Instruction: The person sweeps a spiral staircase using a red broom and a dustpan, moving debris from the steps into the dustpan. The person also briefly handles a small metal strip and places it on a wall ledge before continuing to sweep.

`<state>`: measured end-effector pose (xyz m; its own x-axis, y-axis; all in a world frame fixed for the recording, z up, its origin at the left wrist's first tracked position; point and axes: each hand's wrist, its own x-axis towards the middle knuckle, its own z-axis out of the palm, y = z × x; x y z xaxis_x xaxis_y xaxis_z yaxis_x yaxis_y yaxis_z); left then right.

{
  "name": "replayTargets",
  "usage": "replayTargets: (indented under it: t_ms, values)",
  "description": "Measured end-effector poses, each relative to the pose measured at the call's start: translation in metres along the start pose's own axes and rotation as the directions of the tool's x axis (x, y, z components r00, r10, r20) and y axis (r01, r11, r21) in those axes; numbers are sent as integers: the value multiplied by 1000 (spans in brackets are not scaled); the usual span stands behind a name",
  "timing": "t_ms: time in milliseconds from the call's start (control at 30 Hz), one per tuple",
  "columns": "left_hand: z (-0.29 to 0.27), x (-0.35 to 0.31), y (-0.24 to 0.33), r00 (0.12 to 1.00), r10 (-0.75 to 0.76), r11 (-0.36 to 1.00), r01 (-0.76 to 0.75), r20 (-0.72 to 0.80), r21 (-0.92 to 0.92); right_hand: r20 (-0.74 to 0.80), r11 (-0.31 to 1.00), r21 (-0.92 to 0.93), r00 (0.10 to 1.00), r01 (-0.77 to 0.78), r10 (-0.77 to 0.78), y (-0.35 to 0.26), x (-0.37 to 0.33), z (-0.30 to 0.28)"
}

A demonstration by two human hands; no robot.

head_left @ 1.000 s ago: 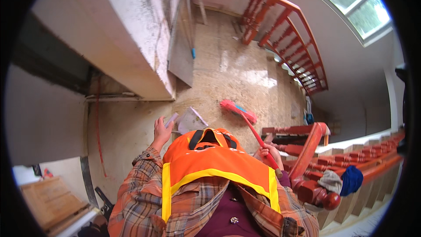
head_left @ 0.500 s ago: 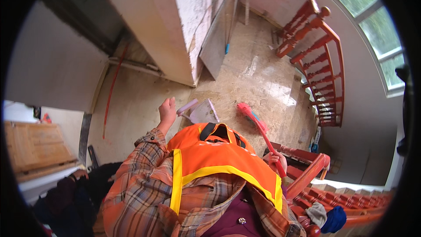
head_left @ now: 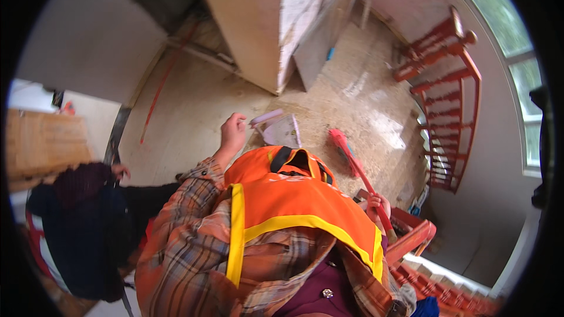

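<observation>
My right hand [head_left: 376, 205] is wrapped round the red handle of a broom [head_left: 365, 181]. Its pinkish-red head [head_left: 345, 149] is down by the floor, ahead of me to the right. My left hand [head_left: 233, 133] is raised ahead of my body with its fingers curled in, and nothing shows in them. Just right of it is a pale purple dustpan [head_left: 284, 132] with some dark bits in it. A narrow gap shows between those fingers and the dustpan's handle [head_left: 265, 117].
A person in dark clothes [head_left: 82, 235] is close on my left, one hand [head_left: 120, 171] showing. Red wooden railings [head_left: 443, 123] line the right side, and a red post [head_left: 411, 238] stands near my right hand. Ahead, a grey board [head_left: 317, 53] leans against a wall corner [head_left: 276, 85].
My view has turned, so the room has shifted. More of the broom handle shows beyond my right hand. The person at left shows more fully. My left hand stays beside the dustpan.
</observation>
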<state>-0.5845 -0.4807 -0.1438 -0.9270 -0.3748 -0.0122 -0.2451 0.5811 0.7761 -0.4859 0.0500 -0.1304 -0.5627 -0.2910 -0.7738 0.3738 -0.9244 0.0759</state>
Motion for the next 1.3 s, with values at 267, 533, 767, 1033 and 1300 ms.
replayTargets:
  t_ms: [267, 533, 767, 1033, 1300]
  values:
    - [-10, -32, 5, 984, -120, 993, 117, -129, -35, -101, 977, -96, 978, -191, 181, -26, 25, -16]
    - [-14, -53, -17, 996, -64, 998, 63, -68, -13, -133, 984, -94, 982, -148, 135, -31, 33, -8]
    - [-9, -54, -10, 976, -190, 981, 183, -110, -67, -97, 977, -48, 974, -208, 203, -32, 34, -13]
    - [-19, -61, 3, 968, -231, 973, 229, -99, -26, -184, 948, -184, 957, -259, 226, -40, 40, -13]
    - [-15, -69, -17, 966, -254, 965, 250, -41, -77, -246, 965, -120, 949, -233, 198, -39, 39, -7]
